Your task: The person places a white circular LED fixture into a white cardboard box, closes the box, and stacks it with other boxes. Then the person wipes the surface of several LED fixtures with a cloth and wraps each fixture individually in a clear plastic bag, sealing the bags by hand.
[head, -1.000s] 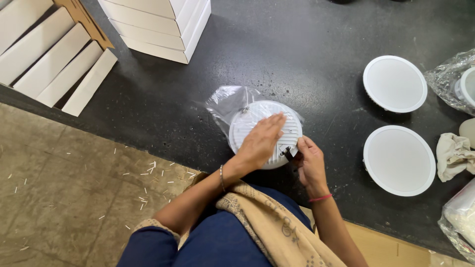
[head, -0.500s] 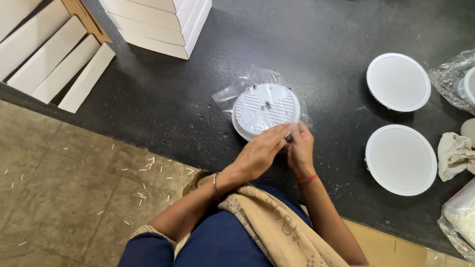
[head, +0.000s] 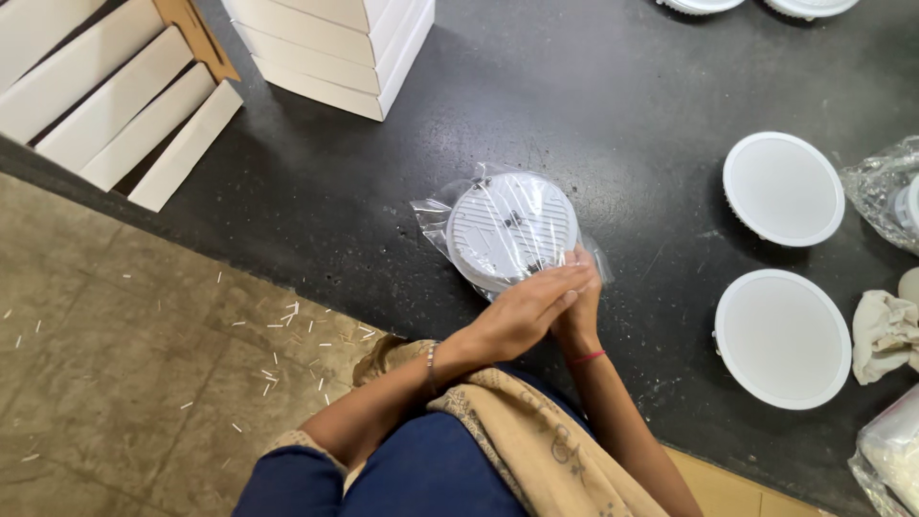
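The person wears a dark blue top with short sleeves and a tan scarf with a faint printed pattern, draped across the front. The left hand has a thin metal bangle at the wrist — the right hand a slim red band. Both forearms are bare.

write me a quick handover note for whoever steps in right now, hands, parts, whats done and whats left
Left hand: flat, fingers together, laid over the right hand, at the near edge of the bagged disc.
Right hand: mostly hidden under the left; grip unclear.
Ribbed white round fixture: lies in a clear plastic bag on the black table.
Done: fixture sits inside the bag.
Left: two bare white round fixtures, far and near, lie unbagged to the right.
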A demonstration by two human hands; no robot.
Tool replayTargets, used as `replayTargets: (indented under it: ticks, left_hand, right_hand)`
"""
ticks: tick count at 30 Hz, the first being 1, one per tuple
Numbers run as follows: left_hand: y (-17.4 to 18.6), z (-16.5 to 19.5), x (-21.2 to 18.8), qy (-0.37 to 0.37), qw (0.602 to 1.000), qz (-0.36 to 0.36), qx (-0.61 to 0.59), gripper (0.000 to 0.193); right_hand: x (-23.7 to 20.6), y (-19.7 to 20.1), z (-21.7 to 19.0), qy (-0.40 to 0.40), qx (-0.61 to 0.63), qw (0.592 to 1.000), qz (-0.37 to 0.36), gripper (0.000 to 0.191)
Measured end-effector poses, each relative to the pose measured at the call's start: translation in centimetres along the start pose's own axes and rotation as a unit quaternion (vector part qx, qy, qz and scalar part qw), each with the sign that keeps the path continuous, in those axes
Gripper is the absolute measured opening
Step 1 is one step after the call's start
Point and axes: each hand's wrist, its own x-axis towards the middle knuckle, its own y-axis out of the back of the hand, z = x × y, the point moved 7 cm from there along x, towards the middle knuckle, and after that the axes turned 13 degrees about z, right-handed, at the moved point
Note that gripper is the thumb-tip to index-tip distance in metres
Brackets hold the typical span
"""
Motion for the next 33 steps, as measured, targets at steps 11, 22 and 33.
replayTargets:
  ticks: [11,22,33]
  left_hand:
    - [11.6,-3.3,-2.6,-0.006,0.976,-0.081,0.2,0.093]
    - [8.6,-7.1,-1.8,-0.276,0.914,0.027,0.295,0.061]
    - [12.5,-5.8,2.4,0.15,0.945,0.203,-0.207,0.029]
  right_hand:
    - [4.3,1.5,5.4,-0.061,0.017,0.997,0.047,0.032]
    - [4.8,0.3,5.3,-0.117,0.059,0.991,0.006,0.033]
    - [-4.3,1.1,-21.0,0.151,-0.103,0.982,-0.054,0.032]
